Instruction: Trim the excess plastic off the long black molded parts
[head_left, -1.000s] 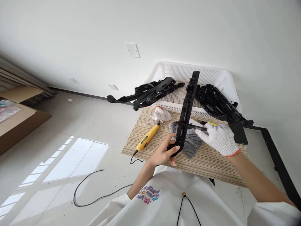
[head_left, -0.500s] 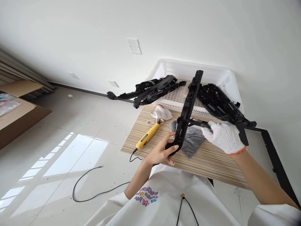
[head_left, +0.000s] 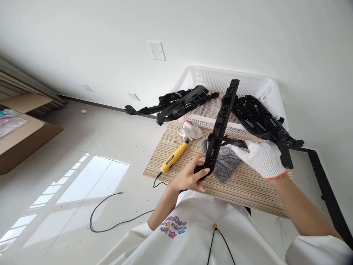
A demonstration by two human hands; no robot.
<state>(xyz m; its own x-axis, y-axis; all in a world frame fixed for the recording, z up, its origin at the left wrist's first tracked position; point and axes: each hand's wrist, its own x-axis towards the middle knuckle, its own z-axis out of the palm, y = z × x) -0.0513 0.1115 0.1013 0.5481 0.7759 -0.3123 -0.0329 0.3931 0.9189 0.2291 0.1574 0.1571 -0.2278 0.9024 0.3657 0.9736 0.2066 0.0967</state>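
My bare left hand [head_left: 189,176] grips the near end of a long black plastic rail [head_left: 222,121], held tilted up over the table with its far end above the white basket [head_left: 264,92]. My right hand [head_left: 261,157], in a white knit glove, is closed on a thin dark tool [head_left: 233,142] whose tip touches the rail's side. Under the rail lies a grey cloth [head_left: 226,166] on the striped wooden tabletop [head_left: 248,189].
A yellow corded tool [head_left: 173,159] and a spare white glove [head_left: 190,131] lie on the table's left part. More black plastic parts [head_left: 176,105] hang out of the basket on the left, others [head_left: 261,121] on the right. A cardboard box [head_left: 19,143] stands on the floor.
The rail's far end has swung slightly right and up. My gloved right hand has shifted a little right along with the tool; the yellow part seen in it before is now hidden.
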